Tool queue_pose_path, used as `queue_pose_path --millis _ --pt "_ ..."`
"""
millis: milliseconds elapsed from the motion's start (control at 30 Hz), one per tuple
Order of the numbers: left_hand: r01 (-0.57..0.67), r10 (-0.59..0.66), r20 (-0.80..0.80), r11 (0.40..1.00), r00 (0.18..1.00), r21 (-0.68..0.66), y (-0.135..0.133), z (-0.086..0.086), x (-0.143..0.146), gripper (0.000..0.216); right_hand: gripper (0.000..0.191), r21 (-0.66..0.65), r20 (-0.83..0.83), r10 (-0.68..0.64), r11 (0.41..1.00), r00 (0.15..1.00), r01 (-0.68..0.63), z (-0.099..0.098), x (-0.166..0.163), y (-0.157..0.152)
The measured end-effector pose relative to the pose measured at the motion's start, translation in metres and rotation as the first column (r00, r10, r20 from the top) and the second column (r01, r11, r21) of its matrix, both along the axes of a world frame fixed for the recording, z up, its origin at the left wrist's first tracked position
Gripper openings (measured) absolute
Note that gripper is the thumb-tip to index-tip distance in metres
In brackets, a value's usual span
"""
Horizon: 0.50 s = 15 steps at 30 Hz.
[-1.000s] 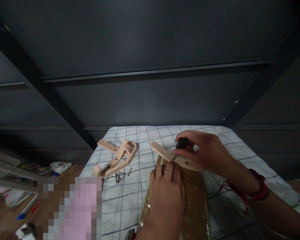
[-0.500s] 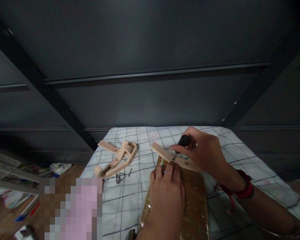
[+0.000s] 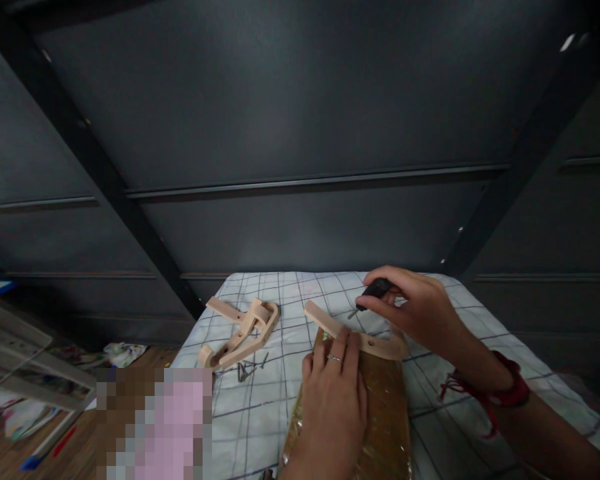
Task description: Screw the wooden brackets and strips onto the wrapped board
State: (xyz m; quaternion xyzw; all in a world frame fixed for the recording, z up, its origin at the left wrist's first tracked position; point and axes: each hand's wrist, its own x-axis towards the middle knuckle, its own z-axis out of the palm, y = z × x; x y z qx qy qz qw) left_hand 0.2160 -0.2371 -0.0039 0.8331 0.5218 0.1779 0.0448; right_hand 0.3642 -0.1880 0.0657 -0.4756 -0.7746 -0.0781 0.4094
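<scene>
A small screwdriver (image 3: 376, 291) with a black handle is gripped in my right hand (image 3: 416, 303). Its short metal tip points down and left, raised off the wood. Below it, a curved pale wooden hook (image 3: 325, 322) with a drilled hole lies across the far end of a brown, shiny, tape-covered block (image 3: 386, 407). My left hand (image 3: 333, 400), a ring on one finger, rests flat on the block, its fingertips on the wooden hook. Part of the hook's curved right end is behind my right hand.
More wooden hooks (image 3: 247, 331) lie piled on the left of the checked cloth (image 3: 250, 413). Several screws (image 3: 249, 369) are scattered just in front of them. A dark panelled wall (image 3: 300, 227) stands behind. A white rack (image 3: 25, 347) is at the far left.
My right hand has lifted the screwdriver tip out of the hook's hole and tilted the tool. My left fingers have slid forward onto the hook. The head view has tipped upward slightly.
</scene>
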Motion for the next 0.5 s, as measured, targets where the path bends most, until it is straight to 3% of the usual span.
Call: queue_pose_path --millis 333,500 --pt "0.027 -0.020 -0.090 0.997 0.996 0.078 0.002 0.001 0.002 0.040 0.013 0.089 -0.084 0.015 0.996 0.996 -0.007 0.020 0.011 -0.020" --pt "0.074 -0.076 -0.073 0.997 0.994 -0.026 -0.008 0.024 -0.009 0.037 0.011 0.127 -0.203 0.023 0.992 0.979 0.003 0.031 0.024 -0.034"
